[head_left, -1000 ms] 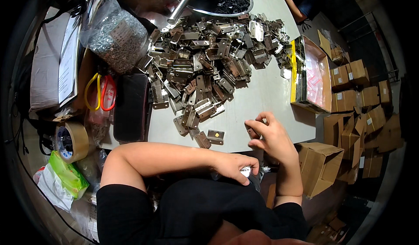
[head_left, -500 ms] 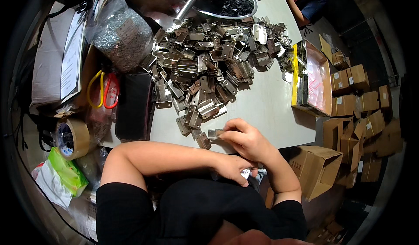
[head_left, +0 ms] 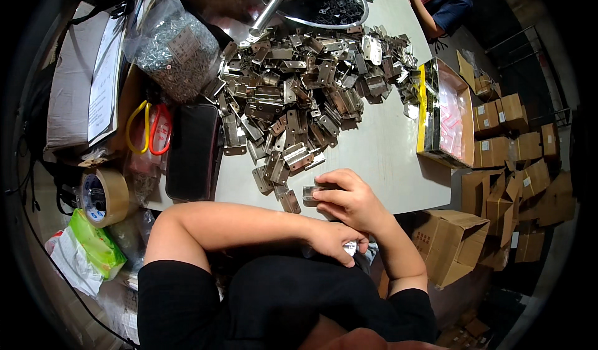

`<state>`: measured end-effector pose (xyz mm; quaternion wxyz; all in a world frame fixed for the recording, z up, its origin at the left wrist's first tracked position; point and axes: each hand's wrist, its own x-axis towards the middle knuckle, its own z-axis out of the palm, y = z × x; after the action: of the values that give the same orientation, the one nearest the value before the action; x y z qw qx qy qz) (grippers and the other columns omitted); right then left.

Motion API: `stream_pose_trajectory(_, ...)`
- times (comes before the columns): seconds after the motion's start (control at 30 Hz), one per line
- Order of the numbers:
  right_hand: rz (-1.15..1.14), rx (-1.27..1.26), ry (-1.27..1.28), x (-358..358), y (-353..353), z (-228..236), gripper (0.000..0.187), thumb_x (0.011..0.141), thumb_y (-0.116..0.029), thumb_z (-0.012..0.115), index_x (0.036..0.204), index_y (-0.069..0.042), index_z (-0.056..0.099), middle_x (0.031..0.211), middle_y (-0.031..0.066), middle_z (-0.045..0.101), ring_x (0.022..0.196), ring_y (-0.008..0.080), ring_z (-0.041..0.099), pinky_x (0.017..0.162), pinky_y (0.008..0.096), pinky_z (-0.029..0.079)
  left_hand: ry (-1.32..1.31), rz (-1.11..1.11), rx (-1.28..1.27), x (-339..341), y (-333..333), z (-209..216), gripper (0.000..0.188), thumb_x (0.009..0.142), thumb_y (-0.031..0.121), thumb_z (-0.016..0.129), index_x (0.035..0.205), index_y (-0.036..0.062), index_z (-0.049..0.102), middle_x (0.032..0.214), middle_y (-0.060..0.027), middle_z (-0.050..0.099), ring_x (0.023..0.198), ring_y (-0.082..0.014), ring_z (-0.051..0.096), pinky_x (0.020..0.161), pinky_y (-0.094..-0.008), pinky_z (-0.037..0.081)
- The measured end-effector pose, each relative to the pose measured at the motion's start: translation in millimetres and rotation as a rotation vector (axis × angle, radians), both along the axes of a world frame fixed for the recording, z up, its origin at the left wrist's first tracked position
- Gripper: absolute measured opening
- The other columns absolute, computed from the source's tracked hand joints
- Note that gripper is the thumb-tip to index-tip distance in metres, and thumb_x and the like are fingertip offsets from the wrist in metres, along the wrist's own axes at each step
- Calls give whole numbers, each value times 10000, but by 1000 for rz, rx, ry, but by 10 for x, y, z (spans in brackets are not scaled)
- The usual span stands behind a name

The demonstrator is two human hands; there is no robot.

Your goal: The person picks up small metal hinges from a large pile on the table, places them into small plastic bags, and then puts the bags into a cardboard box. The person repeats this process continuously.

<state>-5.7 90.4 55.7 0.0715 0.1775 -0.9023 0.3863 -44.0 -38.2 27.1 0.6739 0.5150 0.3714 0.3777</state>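
A metal hinge (head_left: 309, 193) lies at the near edge of the table, its right end between the thumb and fingers of my right hand (head_left: 354, 202). Closer to my body, my left hand (head_left: 331, 240) is closed around a shiny silvery piece (head_left: 351, 248), mostly hidden by the fingers; its kind cannot be made out. The two hands nearly touch, the left below the right wrist. A large heap of metal hinges (head_left: 289, 107) spreads across the table beyond, and one loose hinge (head_left: 289, 201) lies just left of the held one.
At the left are a bag of screws (head_left: 177, 57), scissors (head_left: 160, 129), a black case (head_left: 192, 154) and a tape roll (head_left: 104, 197). A metal pan (head_left: 268, 15) rests by a bowl of black parts (head_left: 330, 4). Rightward stand an open box (head_left: 464, 94) and cartons (head_left: 451, 247). Another person's arm (head_left: 423, 14) shows.
My right hand's fingers have spread slightly and its thumb has come into view below the hinge. The hinge has shifted a little to the right. My left hand stays put.
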Motion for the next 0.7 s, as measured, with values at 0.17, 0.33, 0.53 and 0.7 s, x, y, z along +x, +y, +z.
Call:
stream_pose_trajectory(0.17, 22, 188, 81, -13, -10, 39, 213, 708, -26, 751, 878, -46, 624, 1031, 84, 634, 945, 294, 604, 829, 394, 492, -4, -2, 39, 56, 20, -90, 445, 832, 216, 701, 1186, 34, 504, 1104, -91, 563, 1075, -191, 524, 954, -333, 415)
stream_pose_trajectory(0.33, -152, -97, -55, 234, 231, 134, 179, 800, 82, 652, 931, 4, 559, 1074, 178, 579, 861, 294, 627, 736, 342, 528, -3, 163, 95, 60, 4, -102, 466, 833, 193, 717, 1203, 26, 489, 1107, -91, 560, 1051, -176, 534, 920, -320, 438)
stream_pose_trajectory(0.53, -38, -251, -256, 687, 578, 613, 182, 727, 75, 693, 879, -5, 632, 1086, 184, 644, 880, 263, 668, 739, 324, 540, -570, 312, -60, 48, 44, -98, 613, 794, 83, 774, 1281, 46, 404, 1082, -20, 519, 994, -99, 519, 867, -271, 458)
stream_pose_trajectory(0.7, -25, -148, -292, 737, 487, 732, 212, 755, -57, 764, 956, -34, 698, 1060, 137, 638, 889, 268, 658, 767, 330, 541, -473, 285, -49, -37, 56, 6, 592, 809, 134, 782, 1251, 51, 396, 1080, -21, 503, 1028, -101, 489, 887, -263, 430)
